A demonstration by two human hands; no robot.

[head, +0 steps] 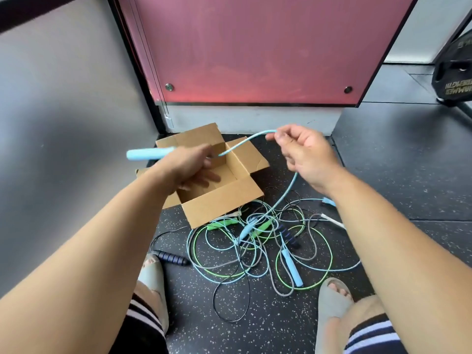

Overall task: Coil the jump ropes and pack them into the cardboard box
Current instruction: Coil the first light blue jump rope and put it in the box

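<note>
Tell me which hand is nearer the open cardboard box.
Left. The left hand, gripping a light blue handle, hovers over the cardboard box opening. The right hand is off to the box's right, pinching the light blue rope.

Cardboard box (224,200) open, flaps out, tangled jump ropes (255,241) heaped just beside it, light-blue rope (145,154) held above box

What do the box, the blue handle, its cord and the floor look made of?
Box: plain brown cardboard, matte, creased flaps. Blue handle: likely smooth plastic, evenly pale, though blurred. Cord: seemingly plastic-coated cable, holding a springy arc. Floor: probably rubber matting, dark matte with pale flecks.
</note>
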